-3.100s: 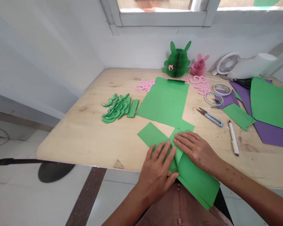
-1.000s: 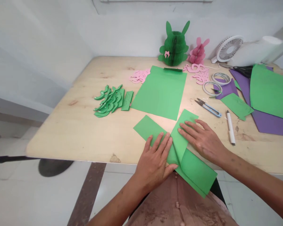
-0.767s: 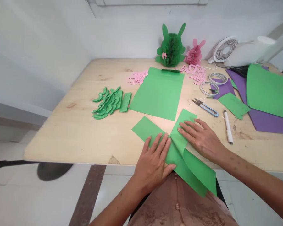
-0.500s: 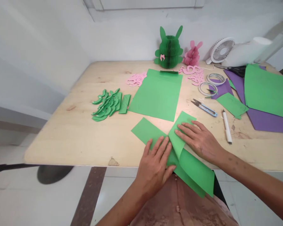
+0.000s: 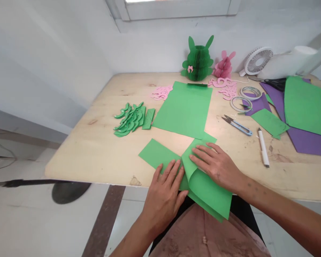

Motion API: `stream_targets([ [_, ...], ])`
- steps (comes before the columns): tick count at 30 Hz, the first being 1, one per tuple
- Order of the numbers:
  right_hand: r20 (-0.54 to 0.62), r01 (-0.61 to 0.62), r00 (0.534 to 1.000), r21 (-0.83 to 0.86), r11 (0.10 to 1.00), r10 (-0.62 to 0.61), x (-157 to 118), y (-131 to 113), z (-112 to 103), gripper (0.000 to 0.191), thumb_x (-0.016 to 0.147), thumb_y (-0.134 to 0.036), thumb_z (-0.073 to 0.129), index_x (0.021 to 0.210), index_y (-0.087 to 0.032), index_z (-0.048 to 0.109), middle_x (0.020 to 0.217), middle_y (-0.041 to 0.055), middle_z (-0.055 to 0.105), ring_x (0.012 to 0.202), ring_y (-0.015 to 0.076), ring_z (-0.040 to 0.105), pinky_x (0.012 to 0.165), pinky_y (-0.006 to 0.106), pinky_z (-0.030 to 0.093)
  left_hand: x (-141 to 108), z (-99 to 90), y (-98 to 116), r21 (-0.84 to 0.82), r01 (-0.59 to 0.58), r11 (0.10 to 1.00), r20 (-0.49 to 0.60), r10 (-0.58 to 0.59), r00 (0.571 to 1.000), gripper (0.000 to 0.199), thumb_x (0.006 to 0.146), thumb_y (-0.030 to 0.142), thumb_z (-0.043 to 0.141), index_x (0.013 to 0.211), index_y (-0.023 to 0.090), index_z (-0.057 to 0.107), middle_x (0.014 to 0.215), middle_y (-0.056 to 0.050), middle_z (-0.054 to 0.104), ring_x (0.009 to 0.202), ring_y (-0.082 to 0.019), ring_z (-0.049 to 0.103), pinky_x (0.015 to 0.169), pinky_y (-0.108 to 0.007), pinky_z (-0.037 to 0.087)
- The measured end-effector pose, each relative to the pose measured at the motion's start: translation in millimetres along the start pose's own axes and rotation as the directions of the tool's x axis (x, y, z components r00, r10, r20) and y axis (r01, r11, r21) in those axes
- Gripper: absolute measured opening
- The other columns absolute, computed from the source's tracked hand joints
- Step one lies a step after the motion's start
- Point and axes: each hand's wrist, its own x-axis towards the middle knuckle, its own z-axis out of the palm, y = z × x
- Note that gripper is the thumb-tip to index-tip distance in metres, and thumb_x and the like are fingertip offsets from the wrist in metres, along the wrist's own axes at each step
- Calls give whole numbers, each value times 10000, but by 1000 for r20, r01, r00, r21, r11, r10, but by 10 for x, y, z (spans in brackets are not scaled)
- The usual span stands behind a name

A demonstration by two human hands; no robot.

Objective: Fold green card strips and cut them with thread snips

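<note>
A green paper sheet lies across the table's front edge, partly folded over, with its lower end hanging past the edge. My left hand rests flat on the paper's left part, fingers stretched out. On the folded-over part lies my right hand, its fingers extended and pressing the paper down. The curled fold bulges between the two hands. Just beyond it is a flat, larger green sheet, whose near corner meets the folded paper.
On the left are stacked green paper cutouts and pink cutouts. Blue thread snips, a white marker, tape rolls and purple sheets lie right. Behind stand a green paper rabbit, a pink one and a fan.
Both hands have shifted slightly left with the green paper. The right hand has drawn the folded part leftward and a little nearer, making the fold rounder. The camera view has shifted too.
</note>
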Motion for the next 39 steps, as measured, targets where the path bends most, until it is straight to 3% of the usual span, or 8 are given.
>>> stream_targets([
  [5, 22, 1, 1000, 10, 1000, -2, -9, 7, 11, 311, 958, -125, 438, 1219, -89, 603, 1255, 136, 628, 1153, 283, 563, 975, 486, 443, 61, 76, 18, -52, 23, 998, -47, -26, 999, 471, 951, 308, 402, 1355, 73, 464, 1447, -122, 457, 1365, -249, 386, 1118, -438, 311],
  [12, 57, -43, 998, 80, 996, 38, 45, -24, 41, 398, 952, -134, 460, 1346, -124, 511, 1320, 133, 584, 1209, 278, 528, 1000, 485, 428, 62, 125, 6, -77, 34, 996, -24, -36, 999, 453, 930, 295, 409, 1313, 76, 511, 1458, -126, 441, 1373, -258, 372, 1146, -459, 271],
  [16, 41, -17, 999, 118, 993, 12, 84, -26, 57, 375, 941, -117, 464, 1307, -125, 547, 1325, 144, 579, 1229, 275, 516, 1000, 485, 431, 32, 121, -3, -71, 60, 996, -51, -64, 997, 461, 920, 278, 426, 1328, 75, 498, 1435, -136, 470, 1367, -260, 383, 1140, -460, 285],
  [26, 75, -1, 997, 26, 1000, -1, 91, -20, 15, 329, 941, -117, 459, 1243, -117, 589, 1306, 145, 592, 1213, 268, 525, 1004, 472, 432, 58, 99, 13, -119, 119, 986, -80, -129, 988, 501, 924, 260, 434, 1398, 97, 410, 1406, -131, 507, 1355, -242, 404, 1126, -441, 305],
  [39, 72, 5, 997, 30, 1000, -7, 96, -13, 17, 316, 947, -136, 460, 1235, -115, 588, 1298, 152, 596, 1209, 276, 526, 991, 481, 440, 61, 116, 3, -103, 100, 990, -72, -107, 992, 451, 930, 259, 426, 1353, 113, 485, 1407, -107, 509, 1339, -246, 422, 1128, -449, 285],
])
